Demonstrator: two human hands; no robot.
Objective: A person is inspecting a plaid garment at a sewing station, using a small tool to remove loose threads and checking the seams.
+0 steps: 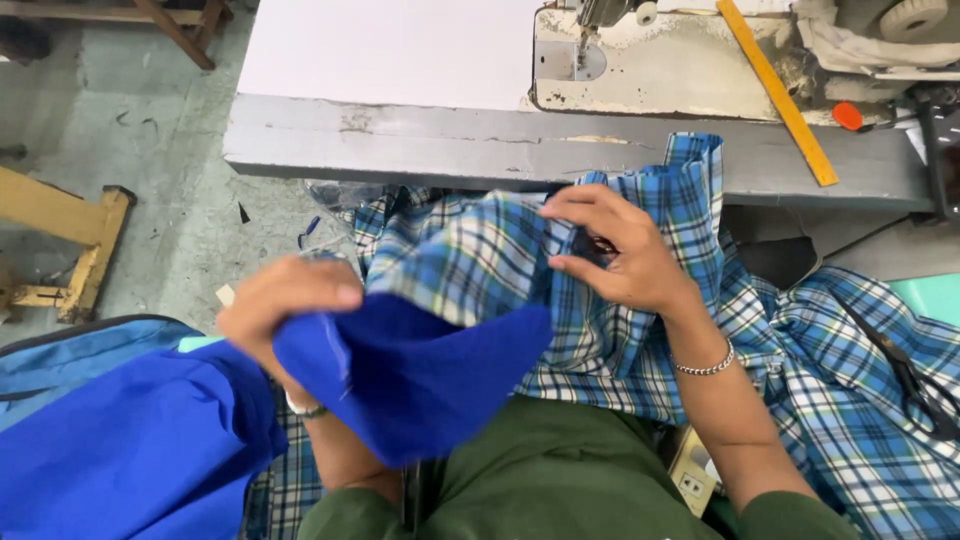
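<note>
A grey concrete floor lies to the left of a grey table that carries a worn sewing machine, a yellow ruler and a white panel. Below the table edge, plaid cloth in blue, white and green spreads over the person's lap and hangs away to the right. The left hand is closed on a fold of solid blue cloth, thumb on top, with more blue cloth bunched at lower left. The right hand, a bracelet at its wrist, pinches the plaid cloth between thumb and fingertips, just under the table edge. A wooden frame stands on the floor at far left.
</note>
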